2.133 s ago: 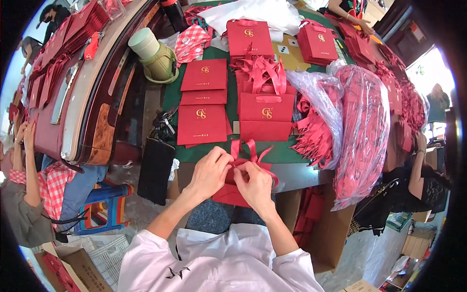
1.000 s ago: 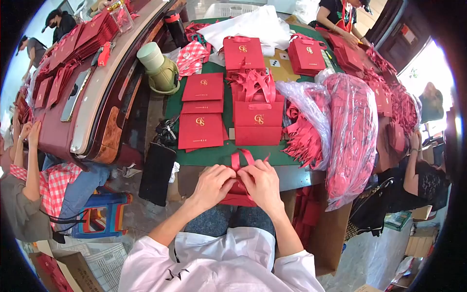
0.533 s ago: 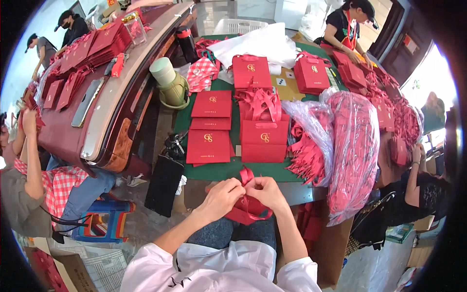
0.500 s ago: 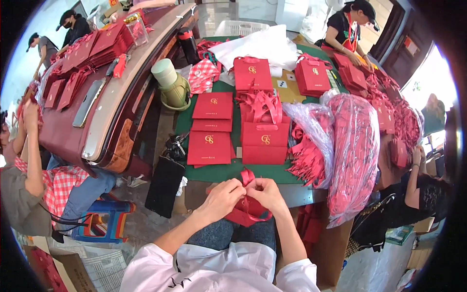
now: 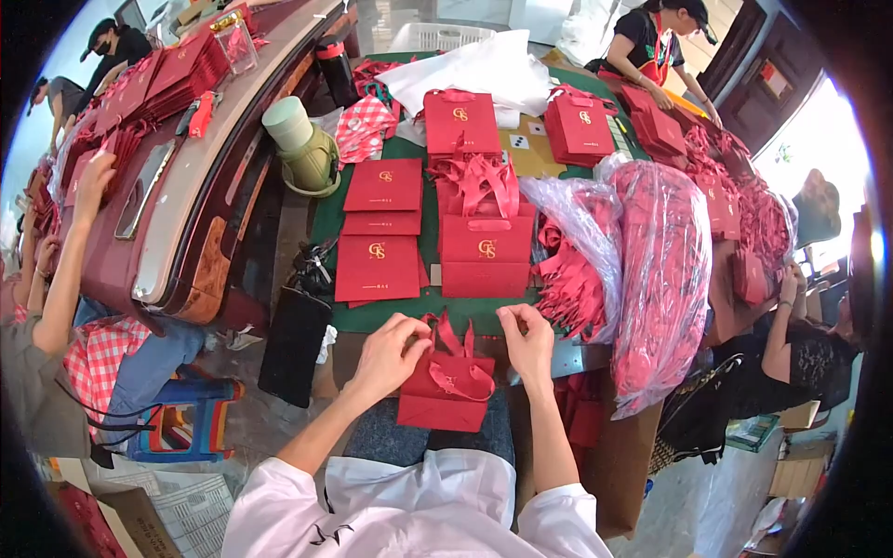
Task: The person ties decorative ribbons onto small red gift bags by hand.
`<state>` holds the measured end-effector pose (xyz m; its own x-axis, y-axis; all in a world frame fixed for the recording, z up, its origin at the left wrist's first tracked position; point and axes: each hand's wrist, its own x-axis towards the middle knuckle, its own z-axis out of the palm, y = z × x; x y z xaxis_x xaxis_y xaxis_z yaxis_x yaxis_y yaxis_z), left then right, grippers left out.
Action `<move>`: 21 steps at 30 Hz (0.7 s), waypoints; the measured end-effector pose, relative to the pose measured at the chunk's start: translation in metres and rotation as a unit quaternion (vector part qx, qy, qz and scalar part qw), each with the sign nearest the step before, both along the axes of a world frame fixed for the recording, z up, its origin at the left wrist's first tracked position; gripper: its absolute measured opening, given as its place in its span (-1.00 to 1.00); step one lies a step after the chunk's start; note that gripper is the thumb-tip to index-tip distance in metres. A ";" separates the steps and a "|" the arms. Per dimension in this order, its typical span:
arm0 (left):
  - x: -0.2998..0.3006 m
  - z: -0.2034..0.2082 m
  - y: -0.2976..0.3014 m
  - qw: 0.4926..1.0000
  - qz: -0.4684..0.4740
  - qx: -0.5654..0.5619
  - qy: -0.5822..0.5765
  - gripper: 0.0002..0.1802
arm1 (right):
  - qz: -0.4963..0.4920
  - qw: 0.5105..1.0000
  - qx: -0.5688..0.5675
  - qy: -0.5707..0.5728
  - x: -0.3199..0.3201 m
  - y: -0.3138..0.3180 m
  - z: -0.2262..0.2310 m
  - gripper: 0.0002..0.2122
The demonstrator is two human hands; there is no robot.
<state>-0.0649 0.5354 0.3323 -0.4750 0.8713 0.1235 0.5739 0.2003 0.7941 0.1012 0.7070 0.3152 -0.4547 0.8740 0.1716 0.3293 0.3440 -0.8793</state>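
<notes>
A small red paper gift bag (image 5: 442,405) rests on my lap at the table's front edge. Its red ribbon handles (image 5: 453,339) stand up in loose loops, and one hangs over the front. My left hand (image 5: 389,355) is at the bag's upper left, fingers bent and apart, the fingertips close to a ribbon; whether they touch it is hard to see. To the right, my right hand (image 5: 528,346) is raised clear of the bag, its fingers curved and holding nothing that shows.
Flat red bags (image 5: 377,268) and bags with ribbons (image 5: 486,260) lie in stacks on the green tabletop (image 5: 372,319). Plastic-wrapped red ribbons (image 5: 656,279) fill the right side. A green bottle (image 5: 307,153) and a black pouch (image 5: 296,344) are at left. Other people work around the tables.
My hands have moved apart from their meeting point above the ribbon, the right one outward. The small bag's front now shows. The whole view has shifted slightly.
</notes>
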 end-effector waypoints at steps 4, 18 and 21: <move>0.004 -0.003 0.009 0.996 0.004 -0.025 0.080 -0.78 | 0.035 0.999 -0.023 -0.031 0.006 -0.008 -0.001 -0.84; 0.020 -0.044 0.001 0.997 0.017 0.021 0.070 -0.81 | 0.117 0.986 0.051 -0.107 0.009 -0.046 -0.003 -0.87; 0.021 -0.038 0.000 1.000 0.001 -0.014 0.025 -0.83 | 0.146 0.986 0.008 -0.080 0.007 -0.060 -0.004 -0.87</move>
<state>-0.0435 0.5356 0.2938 -0.4709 0.8735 0.1232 0.6127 0.2233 0.7581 0.1085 0.6468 0.3107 -0.7095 0.6989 0.0905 0.3471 0.4583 -0.8182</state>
